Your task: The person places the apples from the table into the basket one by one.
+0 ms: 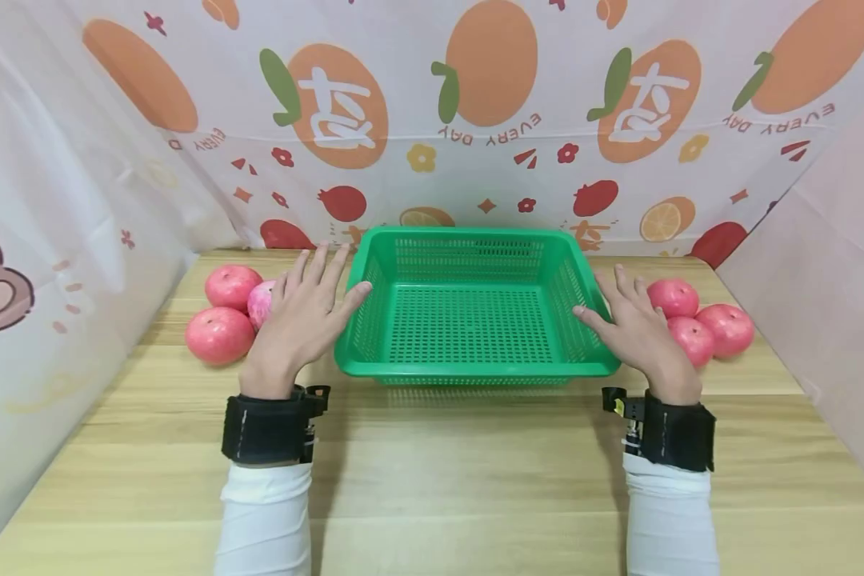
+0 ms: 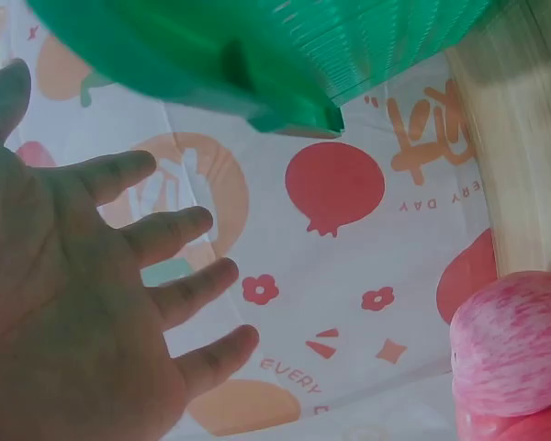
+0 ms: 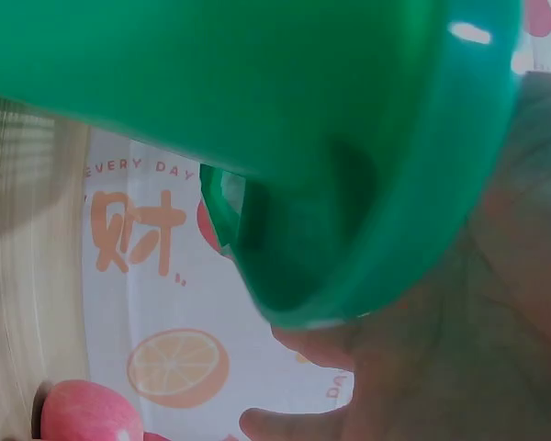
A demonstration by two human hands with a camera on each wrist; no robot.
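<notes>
Left hand [image 1: 302, 324]: splayed, fingers straight; green basket [image 1: 475, 370] just to its right, three pink fruits [image 1: 219, 336] to its left, one partly hidden behind it in head view. Right hand [image 1: 641, 332]: also spread, fingers extended; basket just to its left, contact unclear; three more pink fruits [image 1: 727, 330] to its right

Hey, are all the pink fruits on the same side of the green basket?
No, pink fruits lie on the table on both sides of the green basket.
</notes>
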